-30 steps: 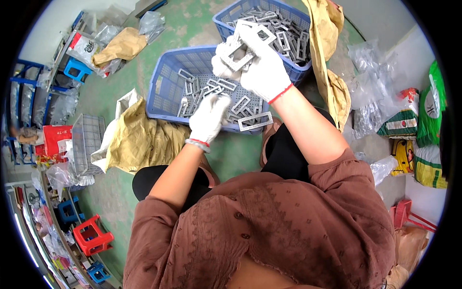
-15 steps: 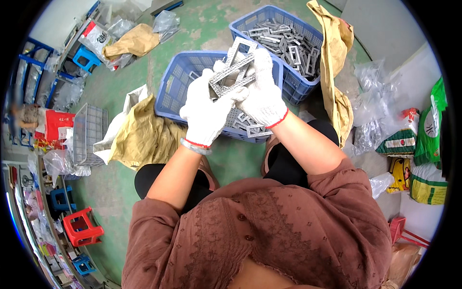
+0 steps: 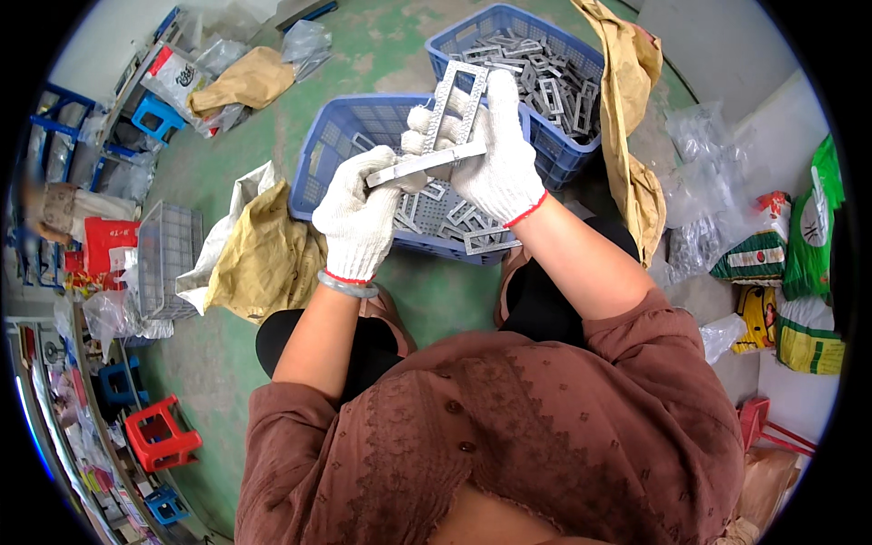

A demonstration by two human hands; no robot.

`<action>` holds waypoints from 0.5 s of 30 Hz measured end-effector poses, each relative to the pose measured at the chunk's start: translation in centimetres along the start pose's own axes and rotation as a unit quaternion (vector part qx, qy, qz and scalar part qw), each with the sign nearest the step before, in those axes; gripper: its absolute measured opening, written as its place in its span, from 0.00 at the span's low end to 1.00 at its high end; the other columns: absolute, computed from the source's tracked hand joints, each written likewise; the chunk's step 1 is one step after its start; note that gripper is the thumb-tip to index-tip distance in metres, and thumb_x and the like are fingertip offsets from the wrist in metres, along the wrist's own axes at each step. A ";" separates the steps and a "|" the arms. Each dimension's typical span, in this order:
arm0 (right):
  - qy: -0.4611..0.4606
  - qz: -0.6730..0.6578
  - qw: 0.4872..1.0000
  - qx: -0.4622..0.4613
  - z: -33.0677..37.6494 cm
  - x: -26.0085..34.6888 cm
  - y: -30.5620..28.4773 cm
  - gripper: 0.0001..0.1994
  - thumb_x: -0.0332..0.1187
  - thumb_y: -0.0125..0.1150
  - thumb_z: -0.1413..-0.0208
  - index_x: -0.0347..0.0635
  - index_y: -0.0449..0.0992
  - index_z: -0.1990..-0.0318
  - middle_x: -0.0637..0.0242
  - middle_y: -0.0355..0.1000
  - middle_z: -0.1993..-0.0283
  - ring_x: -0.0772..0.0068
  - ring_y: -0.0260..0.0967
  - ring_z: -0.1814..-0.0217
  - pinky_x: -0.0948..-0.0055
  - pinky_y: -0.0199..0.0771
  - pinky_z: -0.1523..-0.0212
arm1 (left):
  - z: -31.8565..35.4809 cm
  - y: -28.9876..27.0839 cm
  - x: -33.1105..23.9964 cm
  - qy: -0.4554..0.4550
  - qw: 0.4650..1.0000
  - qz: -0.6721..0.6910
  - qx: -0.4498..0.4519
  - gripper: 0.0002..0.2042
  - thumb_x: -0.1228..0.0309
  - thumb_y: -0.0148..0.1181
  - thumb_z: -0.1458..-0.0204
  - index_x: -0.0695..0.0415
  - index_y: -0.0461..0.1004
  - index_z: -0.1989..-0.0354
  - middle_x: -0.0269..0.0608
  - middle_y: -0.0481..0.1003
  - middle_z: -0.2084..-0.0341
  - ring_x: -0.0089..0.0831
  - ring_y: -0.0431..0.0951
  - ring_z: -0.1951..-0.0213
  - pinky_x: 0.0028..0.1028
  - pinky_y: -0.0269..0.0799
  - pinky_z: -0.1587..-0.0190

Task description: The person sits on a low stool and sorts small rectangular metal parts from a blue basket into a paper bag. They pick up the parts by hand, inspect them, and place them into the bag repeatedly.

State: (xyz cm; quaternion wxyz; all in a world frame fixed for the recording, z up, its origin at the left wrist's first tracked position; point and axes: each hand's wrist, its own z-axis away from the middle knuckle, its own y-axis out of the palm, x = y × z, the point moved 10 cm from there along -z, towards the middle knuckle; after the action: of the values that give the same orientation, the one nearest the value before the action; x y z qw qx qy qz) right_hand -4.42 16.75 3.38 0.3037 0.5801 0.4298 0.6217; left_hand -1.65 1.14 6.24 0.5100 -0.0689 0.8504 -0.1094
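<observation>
White knit gloves with red edging cover the left hand and right hand; a greyish bangle rings the left wrist. The brown blouse has loose sleeves, dark patterned bands and round buttons. Black trousers, pinkish shoes.

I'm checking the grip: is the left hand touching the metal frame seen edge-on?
Touching: the head view shows the left hand closed on the left end of the edge-on metal frame.
</observation>
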 end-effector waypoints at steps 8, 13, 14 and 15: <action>0.000 0.006 1.000 -0.008 -0.1 -0.1 -0.2 0.37 0.70 0.47 0.40 0.41 0.67 0.48 0.49 0.75 0.55 0.50 0.75 0.53 0.53 0.77 0.46 | 0.2 -0.1 0.6 -0.006 1.000 0.008 0.011 0.14 0.86 0.60 0.46 0.64 0.73 0.51 0.43 0.77 0.55 0.28 0.79 0.54 0.27 0.76 0.49; 0.010 0.016 1.000 -0.019 -0.1 -0.3 -0.6 0.36 0.69 0.46 0.39 0.41 0.66 0.47 0.48 0.75 0.55 0.50 0.75 0.54 0.53 0.78 0.47 | 0.4 0.0 0.2 -0.020 1.000 0.022 0.001 0.13 0.85 0.59 0.45 0.65 0.74 0.51 0.43 0.78 0.57 0.28 0.79 0.55 0.27 0.76 0.49; 0.011 0.017 1.000 -0.023 -0.1 -0.3 -0.8 0.36 0.69 0.46 0.39 0.41 0.66 0.47 0.48 0.75 0.55 0.50 0.76 0.54 0.53 0.78 0.47 | 0.4 0.1 0.3 -0.028 0.999 0.024 0.012 0.14 0.86 0.59 0.45 0.65 0.73 0.50 0.44 0.77 0.55 0.29 0.79 0.53 0.27 0.76 0.48; 0.011 0.016 1.000 -0.017 -0.1 -0.4 -0.7 0.35 0.69 0.46 0.39 0.41 0.66 0.47 0.48 0.75 0.55 0.50 0.76 0.54 0.54 0.78 0.47 | 0.5 0.1 0.3 -0.024 0.999 0.026 0.009 0.14 0.86 0.59 0.45 0.65 0.73 0.50 0.44 0.77 0.54 0.29 0.79 0.53 0.28 0.76 0.48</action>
State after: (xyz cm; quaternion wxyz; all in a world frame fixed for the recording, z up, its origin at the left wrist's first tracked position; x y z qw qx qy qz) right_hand -4.59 16.72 2.57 0.2987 0.5749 0.4126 0.6403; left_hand -1.36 1.11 5.74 0.5339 -0.0445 0.8382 -0.1019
